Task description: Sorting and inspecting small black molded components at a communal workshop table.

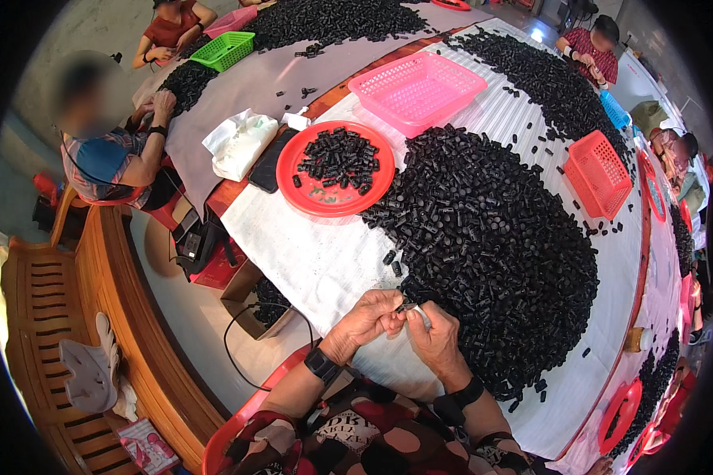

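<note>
My left hand (370,315) and my right hand (433,336) meet just over the near edge of the white table cover. Between their pinched fingertips is a small black plastic piece (405,307), mostly hidden by the fingers. Something pale shows beside my right thumb; what it is I cannot make out. Right beyond my hands spreads a big heap of short black cylindrical pieces (483,253). A round red tray (337,204) farther off to the left carries a smaller pile of similar black pieces.
Behind the heap stands a pink basket (420,115); a red basket (598,174) leans at the right. A tissue pack (240,142) and a dark phone (272,162) lie by the tray. Co-workers sit around the tables. A wooden bench (55,317) and an open carton (249,305) are at left.
</note>
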Motion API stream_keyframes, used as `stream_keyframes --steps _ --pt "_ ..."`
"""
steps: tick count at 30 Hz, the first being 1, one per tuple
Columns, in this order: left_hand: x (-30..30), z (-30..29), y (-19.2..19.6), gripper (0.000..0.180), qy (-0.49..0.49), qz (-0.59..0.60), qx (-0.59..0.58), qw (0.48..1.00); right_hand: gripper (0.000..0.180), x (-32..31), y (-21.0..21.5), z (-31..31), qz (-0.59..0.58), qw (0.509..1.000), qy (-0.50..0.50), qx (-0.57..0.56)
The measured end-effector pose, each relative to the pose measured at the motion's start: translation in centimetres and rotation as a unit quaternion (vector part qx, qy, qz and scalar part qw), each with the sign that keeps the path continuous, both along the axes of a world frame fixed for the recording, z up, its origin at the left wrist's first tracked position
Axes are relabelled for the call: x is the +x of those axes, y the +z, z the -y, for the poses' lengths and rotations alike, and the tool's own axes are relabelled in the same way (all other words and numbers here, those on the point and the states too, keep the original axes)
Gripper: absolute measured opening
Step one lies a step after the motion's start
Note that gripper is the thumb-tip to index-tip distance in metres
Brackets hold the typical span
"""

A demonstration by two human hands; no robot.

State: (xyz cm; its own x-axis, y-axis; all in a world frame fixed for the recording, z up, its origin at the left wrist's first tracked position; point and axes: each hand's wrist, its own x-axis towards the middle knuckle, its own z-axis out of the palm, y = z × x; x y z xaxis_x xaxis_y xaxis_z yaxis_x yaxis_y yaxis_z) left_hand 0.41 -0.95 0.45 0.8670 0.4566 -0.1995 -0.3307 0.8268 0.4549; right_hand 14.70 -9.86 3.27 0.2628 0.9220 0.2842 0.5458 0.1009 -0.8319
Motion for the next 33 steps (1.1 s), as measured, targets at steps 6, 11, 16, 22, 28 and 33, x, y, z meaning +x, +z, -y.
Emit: stream_keyframes --steps 6,11,16,22,28,33 --pt "0.17 -0.05 0.07 0.029 0.0 -0.005 0.009 1.0 0.022 0.1 -0.19 0.03 -0.003 1.0 -0.004 0.005" --pt "0.15 -0.09 0.17 0.029 -0.006 -0.002 0.012 1.0 0.022 0.1 -0.24 0.05 -0.001 1.0 -0.006 0.01" --pt "0.08 -0.09 0.04 0.027 -0.005 -0.005 0.003 1.0 0.023 0.17 0.05 0.2 0.011 0.999 0.0 -0.034" --pt "0.18 -0.09 -0.04 0.027 -0.001 -0.004 -0.009 1.0 0.022 0.19 -0.42 0.25 -0.007 1.0 -0.006 -0.014" --pt "0.22 -0.11 0.6 0.027 -0.001 0.002 -0.01 1.0 0.021 0.1 0.15 0.16 0.004 1.0 -0.003 -0.031" --pt "0.13 -0.11 0.51 0.028 0.001 -0.011 -0.002 1.0 0.022 -0.01 0.01 0.03 0.017 1.0 0.001 -0.016"
